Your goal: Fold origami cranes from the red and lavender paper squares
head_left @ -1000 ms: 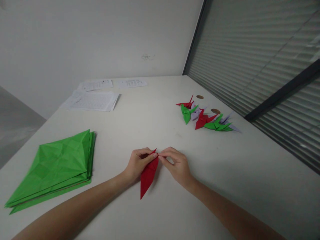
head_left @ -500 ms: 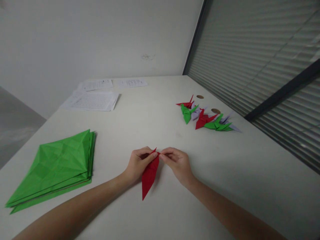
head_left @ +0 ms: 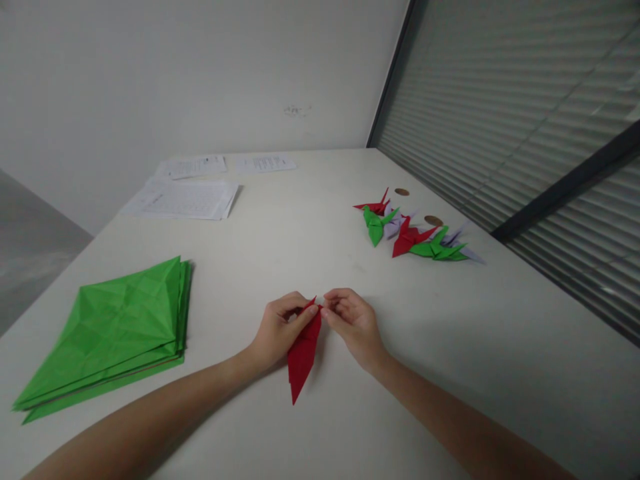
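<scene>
A folded red paper crane (head_left: 304, 350) hangs over the white table with its long point toward me. My left hand (head_left: 281, 328) is closed on its upper end, the thumb pressed flat on the front. Just to the right, my right hand (head_left: 354, 325) has its thumb tip at the small red fold at the top, and the forefinger is lifted apart from the thumb. The other fingers of that hand are curled. What lies behind the left thumb is hidden.
Finished cranes in red, green (head_left: 375, 225) and pale purple lie in a cluster at the right, near two round brown table inserts (head_left: 433, 221). A stack of creased green paper (head_left: 125, 320) lies at the left. Printed sheets (head_left: 190, 200) lie farther back. Window blinds border the right side.
The right forefinger has lifted away from the thumb, loosening the pinch at the crane's tip. The crane's lower point has swung slightly right. The left hand keeps its grip.
</scene>
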The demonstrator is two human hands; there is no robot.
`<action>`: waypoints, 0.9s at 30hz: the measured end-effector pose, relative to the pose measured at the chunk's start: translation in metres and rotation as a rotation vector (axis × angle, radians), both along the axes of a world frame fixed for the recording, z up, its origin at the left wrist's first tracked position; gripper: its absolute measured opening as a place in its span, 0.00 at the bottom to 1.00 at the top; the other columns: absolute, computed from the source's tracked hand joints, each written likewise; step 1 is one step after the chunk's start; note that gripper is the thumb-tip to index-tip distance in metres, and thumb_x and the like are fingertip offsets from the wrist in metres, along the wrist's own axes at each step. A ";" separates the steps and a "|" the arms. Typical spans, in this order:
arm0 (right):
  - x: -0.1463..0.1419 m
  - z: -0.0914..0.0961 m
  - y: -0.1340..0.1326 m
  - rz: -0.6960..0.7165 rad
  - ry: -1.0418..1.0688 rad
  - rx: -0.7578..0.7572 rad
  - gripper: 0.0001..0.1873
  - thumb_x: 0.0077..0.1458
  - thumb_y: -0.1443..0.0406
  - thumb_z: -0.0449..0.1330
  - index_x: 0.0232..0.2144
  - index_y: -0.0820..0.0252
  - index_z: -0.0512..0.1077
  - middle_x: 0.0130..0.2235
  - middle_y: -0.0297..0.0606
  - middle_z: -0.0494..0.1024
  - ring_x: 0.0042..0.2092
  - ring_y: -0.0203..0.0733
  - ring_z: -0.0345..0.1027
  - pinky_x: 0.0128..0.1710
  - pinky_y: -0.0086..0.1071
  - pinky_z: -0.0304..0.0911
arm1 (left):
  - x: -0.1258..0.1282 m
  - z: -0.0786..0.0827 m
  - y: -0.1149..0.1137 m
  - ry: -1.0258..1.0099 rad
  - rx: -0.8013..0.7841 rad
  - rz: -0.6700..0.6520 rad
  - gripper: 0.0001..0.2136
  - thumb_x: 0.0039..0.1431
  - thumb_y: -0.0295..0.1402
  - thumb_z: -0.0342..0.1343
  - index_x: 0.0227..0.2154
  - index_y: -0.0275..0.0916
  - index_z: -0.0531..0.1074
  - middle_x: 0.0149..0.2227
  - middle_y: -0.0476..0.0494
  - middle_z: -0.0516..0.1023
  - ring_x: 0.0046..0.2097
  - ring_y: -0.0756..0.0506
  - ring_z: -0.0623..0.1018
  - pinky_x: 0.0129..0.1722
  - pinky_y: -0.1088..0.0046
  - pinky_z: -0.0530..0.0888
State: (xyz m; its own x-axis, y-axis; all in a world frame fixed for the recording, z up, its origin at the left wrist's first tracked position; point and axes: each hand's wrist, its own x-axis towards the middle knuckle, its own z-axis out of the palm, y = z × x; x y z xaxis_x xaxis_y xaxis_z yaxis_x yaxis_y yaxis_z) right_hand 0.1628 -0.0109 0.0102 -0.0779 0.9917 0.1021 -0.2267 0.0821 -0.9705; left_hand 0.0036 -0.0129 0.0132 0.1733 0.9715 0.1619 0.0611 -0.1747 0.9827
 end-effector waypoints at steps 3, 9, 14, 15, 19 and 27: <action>0.000 0.000 0.000 -0.004 -0.013 -0.006 0.12 0.46 0.60 0.68 0.33 0.57 0.72 0.29 0.33 0.74 0.30 0.34 0.67 0.30 0.28 0.64 | -0.001 0.000 0.000 0.043 0.040 0.003 0.11 0.61 0.37 0.57 0.27 0.37 0.76 0.27 0.48 0.72 0.30 0.51 0.69 0.30 0.76 0.65; -0.001 0.002 -0.001 -0.014 -0.034 0.009 0.12 0.46 0.60 0.68 0.33 0.57 0.73 0.28 0.33 0.74 0.30 0.35 0.67 0.30 0.29 0.64 | 0.001 0.002 -0.002 -0.042 -0.040 0.004 0.11 0.59 0.38 0.59 0.26 0.36 0.75 0.26 0.48 0.71 0.28 0.52 0.68 0.28 0.77 0.64; -0.001 0.002 -0.002 -0.036 -0.020 0.011 0.11 0.45 0.61 0.69 0.32 0.56 0.74 0.27 0.32 0.74 0.29 0.35 0.66 0.30 0.29 0.64 | 0.004 0.002 -0.002 -0.137 -0.148 -0.017 0.12 0.57 0.39 0.61 0.24 0.35 0.74 0.23 0.50 0.70 0.26 0.53 0.66 0.25 0.78 0.62; -0.001 0.002 -0.002 -0.038 -0.014 0.007 0.12 0.45 0.61 0.69 0.33 0.56 0.74 0.27 0.32 0.74 0.29 0.35 0.66 0.29 0.28 0.64 | 0.004 0.002 -0.002 -0.143 -0.156 -0.019 0.13 0.57 0.39 0.61 0.24 0.35 0.74 0.23 0.50 0.70 0.25 0.54 0.66 0.25 0.78 0.62; -0.002 0.002 -0.002 -0.035 -0.008 -0.018 0.13 0.44 0.61 0.70 0.33 0.56 0.73 0.27 0.32 0.74 0.29 0.35 0.67 0.29 0.28 0.64 | 0.003 0.002 -0.001 -0.164 -0.156 -0.009 0.13 0.55 0.39 0.63 0.22 0.34 0.74 0.23 0.50 0.70 0.25 0.54 0.66 0.24 0.79 0.63; 0.001 -0.002 0.000 0.000 -0.043 -0.038 0.15 0.53 0.53 0.63 0.35 0.57 0.73 0.28 0.33 0.76 0.31 0.37 0.70 0.35 0.33 0.67 | 0.005 -0.001 0.004 -0.217 -0.210 0.075 0.14 0.51 0.43 0.65 0.27 0.35 0.77 0.27 0.46 0.78 0.28 0.50 0.73 0.30 0.75 0.69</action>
